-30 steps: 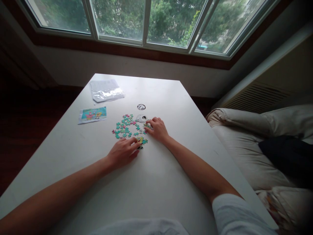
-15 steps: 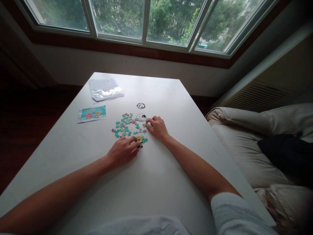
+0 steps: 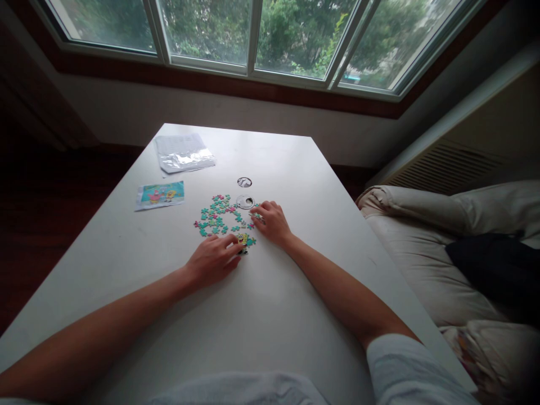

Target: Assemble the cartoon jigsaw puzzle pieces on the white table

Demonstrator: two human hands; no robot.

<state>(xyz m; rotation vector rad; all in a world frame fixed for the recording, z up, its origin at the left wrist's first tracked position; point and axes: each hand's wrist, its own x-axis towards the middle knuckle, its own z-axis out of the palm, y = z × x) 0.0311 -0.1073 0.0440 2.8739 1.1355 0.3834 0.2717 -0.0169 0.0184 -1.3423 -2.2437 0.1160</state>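
Observation:
My left hand (image 3: pixel 213 260) rests on the table, its index finger and thumb closed at the left edge of a small joined section of jigsaw puzzle (image 3: pixel 245 242) with yellow and teal parts. The fingers hide part of that section. Farther off and to the right, my right hand (image 3: pixel 272 222) lies palm down, fingers bent and a little apart over a few small jigsaw pieces (image 3: pixel 257 215). Whether its fingertips touch them I cannot tell. Loose teal and pink jigsaw pieces (image 3: pixel 215 216) lie scattered in a rough ring left of the right hand.
Beyond the hands lie two round, silvery items (image 3: pixel 244 182) (image 3: pixel 245 201). A picture card (image 3: pixel 160 195) and a clear plastic packet with paper (image 3: pixel 185 153) sit at the left of the white table (image 3: pixel 295 315). A beige sofa (image 3: pixel 405 236) borders the right side.
The fingers of my right hand have shifted slightly over the small pieces. My left hand stays at the joined section. The whole view has moved a touch.

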